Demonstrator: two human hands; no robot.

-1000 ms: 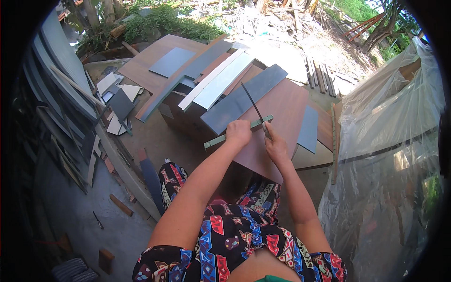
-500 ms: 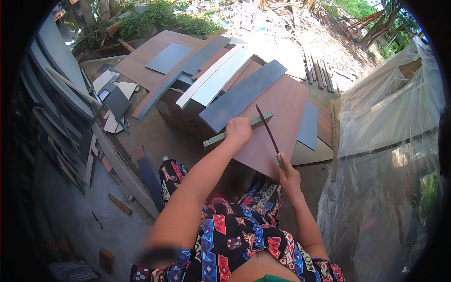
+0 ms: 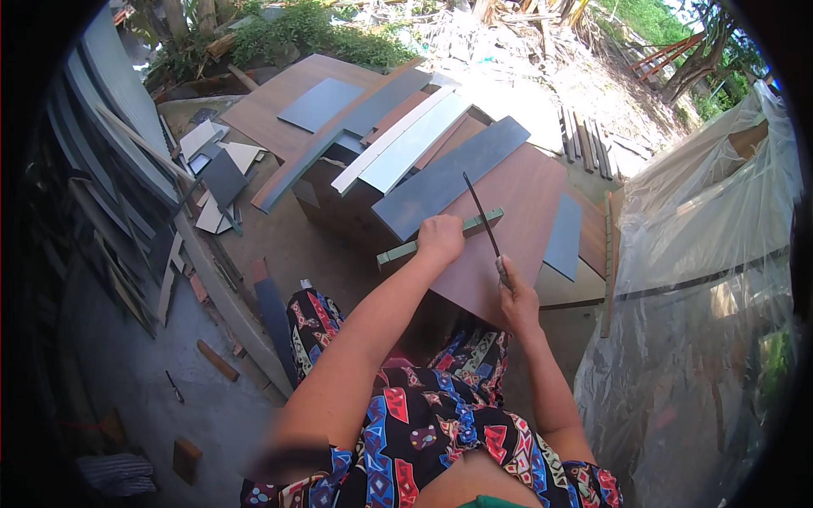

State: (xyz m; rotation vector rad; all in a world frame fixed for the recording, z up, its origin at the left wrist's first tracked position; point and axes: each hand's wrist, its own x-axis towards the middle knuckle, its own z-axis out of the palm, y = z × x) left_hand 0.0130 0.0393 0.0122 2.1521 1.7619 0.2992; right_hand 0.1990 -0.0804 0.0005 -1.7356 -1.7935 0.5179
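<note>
My left hand point(image 3: 441, 240) is closed over the middle of a narrow green strip point(image 3: 398, 252), which lies across a brown wood-grain board point(image 3: 521, 188). The strip's left end sticks out beyond the board's near-left edge. In my right hand point(image 3: 517, 300) is the handle of a hand tool with a long, thin, dark blade point(image 3: 483, 213). The blade points away from me and crosses the strip near its right end. Whether it is a file or a saw seen edge-on, I cannot tell. A blue-grey panel point(image 3: 449, 179) lies just beyond my left hand.
White strips point(image 3: 402, 140) and a long grey board point(image 3: 347, 127) lie farther left on the stack. Offcuts point(image 3: 224, 182) are piled on the ground at left, near leaning grey sheets point(image 3: 110, 110). Clear plastic sheeting point(image 3: 677, 296) hangs at right. A screwdriver-like tool point(image 3: 174, 388) lies at lower left.
The whole view has shifted slightly, with the scene now a little lower and to the right. The blade has slid slightly back toward me across the strip. Both hands keep their hold.
</note>
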